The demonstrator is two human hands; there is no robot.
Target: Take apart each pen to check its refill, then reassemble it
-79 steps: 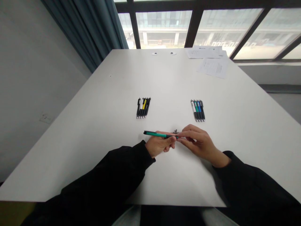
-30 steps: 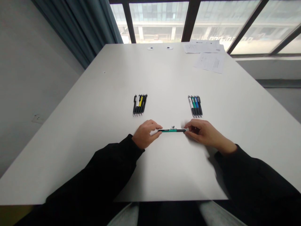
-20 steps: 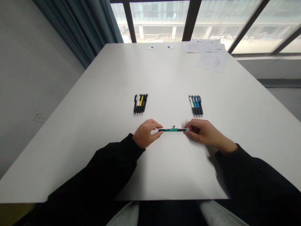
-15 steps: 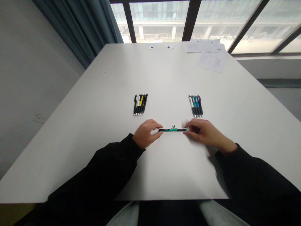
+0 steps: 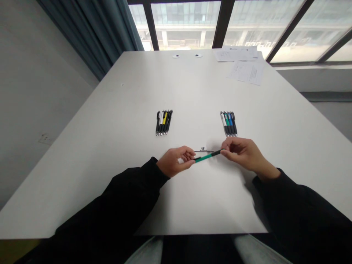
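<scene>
A green pen barrel with a black grip [image 5: 205,157] is held up slanting between my hands, its right end higher in view. My left hand [image 5: 177,160] has thumb and fingers closed around the clip end. With a fingertip pinch, my right hand [image 5: 242,153] grips the black end. Just behind the pen, a thin dark refill [image 5: 202,151] lies on the table, partly overlapped by the pen and fingers. Beside it sits a tiny metal piece [image 5: 202,148], too small to make out fully.
Several black, white and yellow pens [image 5: 164,123] lie in a row at left on the white table [image 5: 132,121]. Another row of pens [image 5: 228,124], white, green, blue and black, lies close behind my right hand. Papers [image 5: 244,64] rest at the far right, near the window.
The green pen has gone from level to slanted, its right end raised and its left end nearer me. The thin refill behind it now shows. Both pen rows stay put.
</scene>
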